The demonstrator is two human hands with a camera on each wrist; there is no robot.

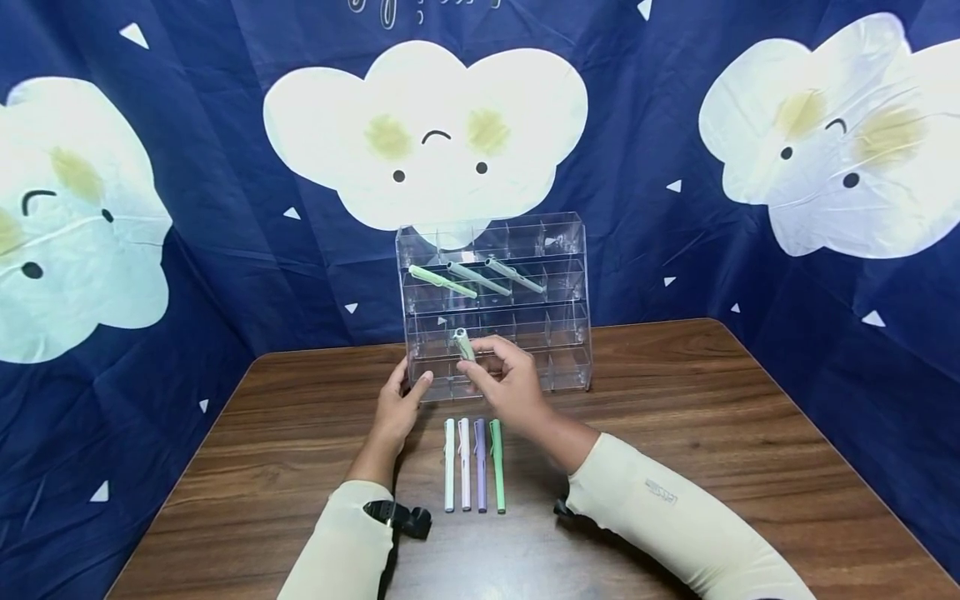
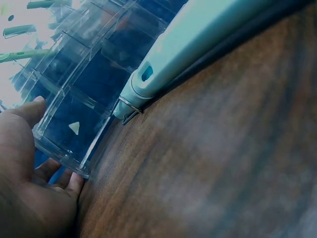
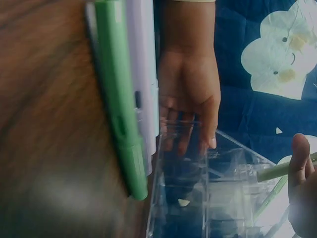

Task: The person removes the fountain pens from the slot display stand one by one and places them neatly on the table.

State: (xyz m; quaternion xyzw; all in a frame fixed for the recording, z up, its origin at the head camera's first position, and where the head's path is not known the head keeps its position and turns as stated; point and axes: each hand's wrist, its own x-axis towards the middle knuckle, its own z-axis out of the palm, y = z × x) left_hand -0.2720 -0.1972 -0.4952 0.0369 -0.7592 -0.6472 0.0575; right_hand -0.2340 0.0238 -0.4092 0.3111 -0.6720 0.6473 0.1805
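Pinched lightly on one side, braced on the other

My right fingers are drawn nearly together on a slim pale green plastic pen, one end sticking up, tilted, out of the pinch. I judge it light, stiff and smooth, likely to slip or swivel if held near an end, so the middle of the barrel is the place to hold it. My left fingers curve round the lower left corner of a clear rigid plastic rack, thumb at the front. It looks light enough to slide and perhaps brittle, so a low, gentle grip should suit it.

The pen is in front of the rack's lower tiers; whether they touch I cannot tell. In the second tier from the top, a light green pen, a grey-green pen and a paler grey-green pen lie aslant. Nearer me on the brown wood-grain counter stretch, left to right, a pale mint pen, a pale pink pen, a purple pen and a bright green pen, clip ends towards the rack
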